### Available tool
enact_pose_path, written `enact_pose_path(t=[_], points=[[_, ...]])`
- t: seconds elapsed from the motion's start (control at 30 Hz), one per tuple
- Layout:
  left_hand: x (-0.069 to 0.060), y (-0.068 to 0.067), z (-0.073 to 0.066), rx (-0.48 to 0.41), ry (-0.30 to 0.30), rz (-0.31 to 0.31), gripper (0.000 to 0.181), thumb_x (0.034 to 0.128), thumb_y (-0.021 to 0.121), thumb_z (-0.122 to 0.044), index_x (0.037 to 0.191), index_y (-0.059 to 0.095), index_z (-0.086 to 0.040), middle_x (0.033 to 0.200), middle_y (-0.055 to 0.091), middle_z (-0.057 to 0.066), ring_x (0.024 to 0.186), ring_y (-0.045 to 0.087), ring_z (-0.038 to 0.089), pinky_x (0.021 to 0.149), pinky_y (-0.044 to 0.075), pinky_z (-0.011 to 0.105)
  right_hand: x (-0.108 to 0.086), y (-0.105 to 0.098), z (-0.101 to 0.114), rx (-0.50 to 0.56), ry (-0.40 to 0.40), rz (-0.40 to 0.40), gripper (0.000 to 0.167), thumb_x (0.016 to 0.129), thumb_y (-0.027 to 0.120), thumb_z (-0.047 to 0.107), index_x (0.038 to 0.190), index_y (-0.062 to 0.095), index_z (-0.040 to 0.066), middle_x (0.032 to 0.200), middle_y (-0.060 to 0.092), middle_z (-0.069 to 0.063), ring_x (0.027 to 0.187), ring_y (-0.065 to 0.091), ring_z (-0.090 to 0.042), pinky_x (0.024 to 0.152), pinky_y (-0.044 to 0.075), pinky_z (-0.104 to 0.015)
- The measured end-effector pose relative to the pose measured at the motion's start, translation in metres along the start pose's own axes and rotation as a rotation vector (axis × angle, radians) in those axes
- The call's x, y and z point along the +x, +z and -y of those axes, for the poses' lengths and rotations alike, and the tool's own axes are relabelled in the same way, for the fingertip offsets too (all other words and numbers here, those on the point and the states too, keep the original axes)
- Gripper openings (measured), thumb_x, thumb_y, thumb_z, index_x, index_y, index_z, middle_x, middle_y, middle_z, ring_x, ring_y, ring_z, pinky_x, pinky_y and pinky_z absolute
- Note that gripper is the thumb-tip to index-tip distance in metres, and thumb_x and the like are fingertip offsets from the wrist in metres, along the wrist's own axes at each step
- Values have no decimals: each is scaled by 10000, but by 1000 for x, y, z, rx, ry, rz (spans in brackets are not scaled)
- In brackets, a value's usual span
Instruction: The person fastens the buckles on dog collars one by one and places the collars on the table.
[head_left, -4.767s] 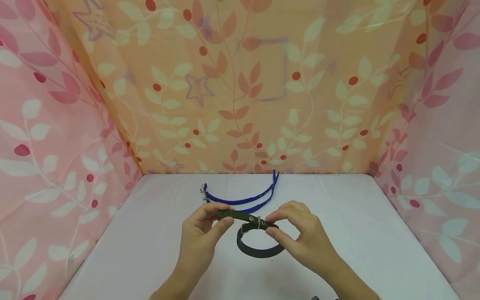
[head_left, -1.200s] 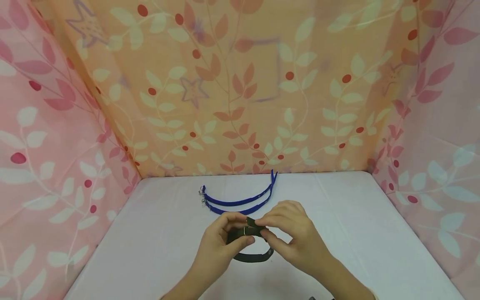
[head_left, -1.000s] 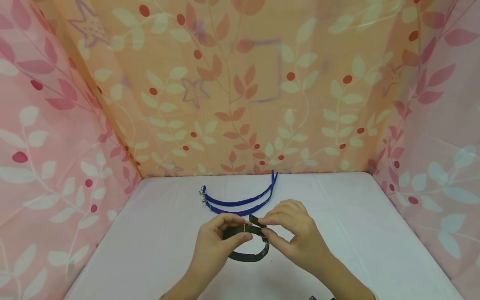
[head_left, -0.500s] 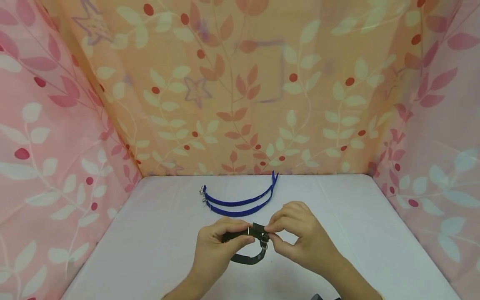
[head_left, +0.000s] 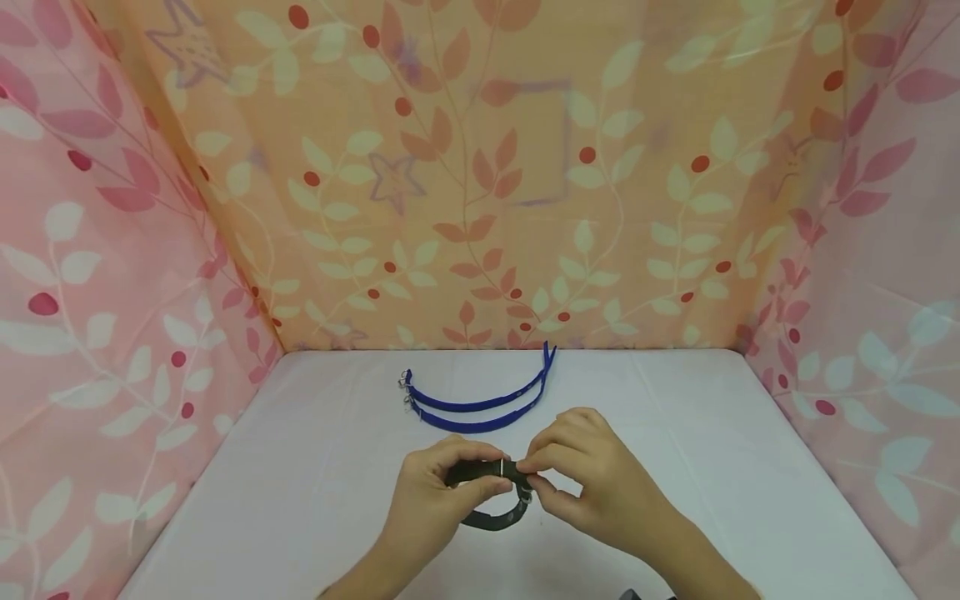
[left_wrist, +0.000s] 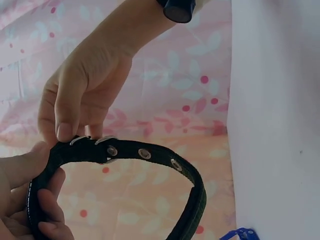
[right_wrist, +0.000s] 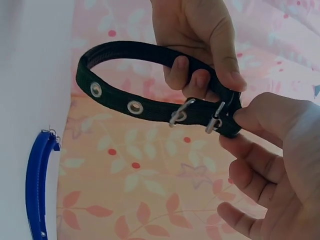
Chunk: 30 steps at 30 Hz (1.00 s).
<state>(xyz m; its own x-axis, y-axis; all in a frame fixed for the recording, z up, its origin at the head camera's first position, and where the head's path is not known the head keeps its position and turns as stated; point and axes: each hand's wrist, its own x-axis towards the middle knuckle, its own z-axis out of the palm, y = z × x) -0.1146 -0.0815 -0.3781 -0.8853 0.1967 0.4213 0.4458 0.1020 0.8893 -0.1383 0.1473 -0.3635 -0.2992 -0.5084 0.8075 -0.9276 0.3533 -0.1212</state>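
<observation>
A dark green strap (head_left: 491,522) with metal eyelets and a buckle is bent into a loop above the table. My left hand (head_left: 431,492) grips its left side between thumb and fingers. With thumb and fingertips, my right hand (head_left: 592,479) pinches the strap beside the buckle. The right wrist view shows the strap (right_wrist: 155,111) passing through the metal buckle, with eyelets along it; my right hand (right_wrist: 280,165) holds the buckle end. In the left wrist view the loop (left_wrist: 197,200) hangs from both hands.
Two blue straps (head_left: 468,427) with metal fittings lie curved on the white table (head_left: 300,467), beyond the hands. Patterned cloth (head_left: 465,167) stands behind and at both sides. A small dark object (head_left: 632,595) shows at the bottom edge.
Earlier the strap's free end stuck up between the hands; now it lies flat along the loop. The right hand has moved slightly left, closer to the left hand. The blue straps have not moved.
</observation>
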Motion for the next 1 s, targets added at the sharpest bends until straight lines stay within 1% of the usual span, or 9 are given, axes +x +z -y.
enact_pose_path(t=[0.2,0.27,0.37,0.43,0.5,0.63,0.73,0.8,1.0], points=[[1,-4,0,-7,-44,76,240,828,868,-187,1032,752,-137,960,762,28,829,740,144,741,632,344,-1,-1,0,62,56,-24,144,906,782,185,1048,756,191,991,690,113,972,583,-122,965,391,-305],[2,-6,-2,20,-61,91,237,842,858,-196,1051,751,-160,985,759,3,844,734,142,762,627,324,0,-1,1,83,58,-51,131,931,770,212,1055,757,171,989,700,96,974,590,-137,970,393,-307],[3,-11,-6,109,-55,84,232,838,861,-208,1046,764,-234,999,751,-78,896,699,123,791,598,271,2,0,2,106,41,-93,136,947,756,213,1057,758,134,983,710,62,970,601,-163,983,399,-315],[4,-14,-8,178,-27,66,234,831,868,-228,1033,769,-291,992,742,-138,922,666,112,809,563,264,4,2,3,114,23,-117,138,950,753,205,1053,758,114,977,714,41,964,608,-178,988,405,-321],[4,-15,-9,218,31,58,237,828,871,-234,1030,769,-304,983,736,-163,944,642,111,823,530,287,5,4,4,121,3,-136,136,950,752,198,1045,757,100,966,716,25,958,615,-188,996,410,-330],[2,-13,-7,237,167,69,231,850,853,-223,1053,754,-267,993,744,-144,951,640,99,830,510,306,6,8,6,137,-26,-143,128,951,753,200,1030,752,99,951,712,23,961,619,-195,1010,412,-336],[1,-12,-7,212,207,70,232,856,847,-208,1063,751,-244,1009,745,-110,943,635,108,800,526,280,5,7,7,137,-22,-117,144,942,765,202,1052,747,110,977,713,34,980,616,-190,1010,411,-329],[1,-13,-7,194,198,60,226,860,842,-214,1067,755,-244,1015,739,-98,932,629,120,785,533,266,4,4,6,135,11,-80,207,919,793,212,1100,739,127,1025,719,45,1008,618,-176,1004,411,-315],[4,-22,-10,86,111,23,245,877,816,-144,1100,743,-214,1055,741,-45,956,639,168,853,543,252,-2,-13,-3,135,240,97,458,817,880,298,1230,686,256,1115,695,139,1088,601,-78,1005,400,-260]])
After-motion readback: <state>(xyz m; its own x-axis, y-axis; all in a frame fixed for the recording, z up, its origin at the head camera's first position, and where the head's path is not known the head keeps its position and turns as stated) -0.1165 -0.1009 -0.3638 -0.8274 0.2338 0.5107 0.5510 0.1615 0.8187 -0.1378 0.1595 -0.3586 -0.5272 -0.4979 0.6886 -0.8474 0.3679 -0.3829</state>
